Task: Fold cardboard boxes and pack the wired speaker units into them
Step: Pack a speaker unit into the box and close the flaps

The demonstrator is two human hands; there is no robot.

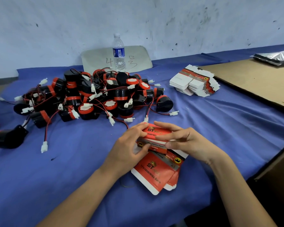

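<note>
While the left hand [129,145] grips its near-left end, the red box [156,138] sits between it and the gripping right hand [185,141].

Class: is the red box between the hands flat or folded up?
Folded up: the red box shows top and side faces, unlike the flat boxes beneath.

we see a blue-clothed table [72,169]: a heap of wired speakers [92,95] far left, a water bottle [118,53] behind it, stacked flat boxes [193,82] far right, brown cardboard [252,79] beside them.
</note>
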